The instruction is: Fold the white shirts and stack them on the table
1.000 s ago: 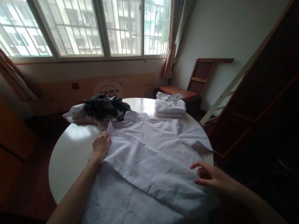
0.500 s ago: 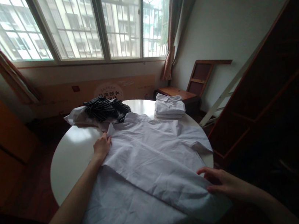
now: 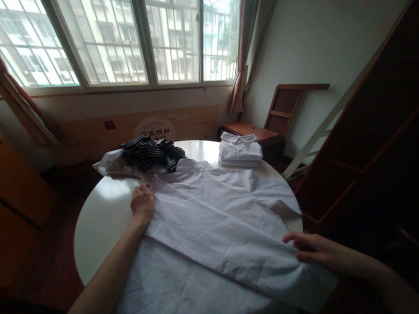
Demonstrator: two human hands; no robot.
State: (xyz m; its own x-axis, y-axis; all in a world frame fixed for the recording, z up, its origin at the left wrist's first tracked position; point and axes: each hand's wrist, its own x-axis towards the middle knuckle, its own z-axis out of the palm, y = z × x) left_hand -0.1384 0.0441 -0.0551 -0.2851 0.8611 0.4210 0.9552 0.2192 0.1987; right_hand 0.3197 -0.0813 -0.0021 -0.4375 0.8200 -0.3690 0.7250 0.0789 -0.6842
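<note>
A white shirt (image 3: 219,223) lies spread over the round table, its collar toward the window. One side is folded over lengthwise, and the lower part reaches the near table edge. My left hand (image 3: 143,202) is closed on the shirt's folded left edge near the shoulder. At the lower right, my right hand (image 3: 311,247) grips the shirt's side edge between thumb and fingers. One short sleeve (image 3: 285,207) sticks out to the right, close to the table's rim.
On the white table (image 3: 95,230), a stack of folded white shirts (image 3: 239,152) sits at the back right. Black striped clothing (image 3: 146,153) lies heaped at the back left beside a clear plastic bag (image 3: 107,164). Behind are a wooden stool (image 3: 248,129) and a long cardboard box (image 3: 93,134).
My right hand has moved slightly right, and the shirt's lower corner has shifted with it. The raised fold by my left hand now lies lower. The view has shifted a little.
</note>
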